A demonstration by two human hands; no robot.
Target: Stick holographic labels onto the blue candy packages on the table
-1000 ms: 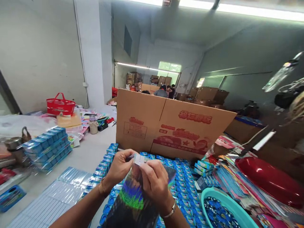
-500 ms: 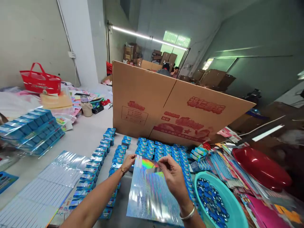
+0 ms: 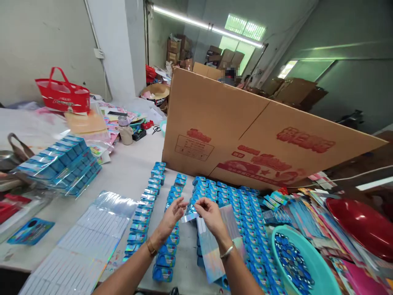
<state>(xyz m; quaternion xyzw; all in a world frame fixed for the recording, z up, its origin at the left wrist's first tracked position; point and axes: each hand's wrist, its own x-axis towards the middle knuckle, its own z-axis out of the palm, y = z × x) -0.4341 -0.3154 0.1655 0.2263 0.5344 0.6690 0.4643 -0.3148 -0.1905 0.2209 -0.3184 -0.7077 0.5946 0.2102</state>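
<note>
Head view: the right hand [image 3: 212, 216] pinches a shiny strip [image 3: 189, 217] between its fingers; the left hand [image 3: 172, 217], fingers apart, hovers nearby.

Widest passage: bare table [image 3: 138, 159] left of centre, between bagged stack [image 3: 69, 166] and first box row [image 3: 143, 211]. Slot from first to second row [image 3: 166, 249]: left hand [image 3: 171, 217] in the way. Another lane — second row to box block [image 3: 244, 213] topped by silvery sheet [image 3: 210, 254] — opens at near edge. Upright cardboard [image 3: 221, 131] bars the far side; basin [image 3: 325, 266] and card piles [image 3: 307, 217] crowd the right edge.
</note>
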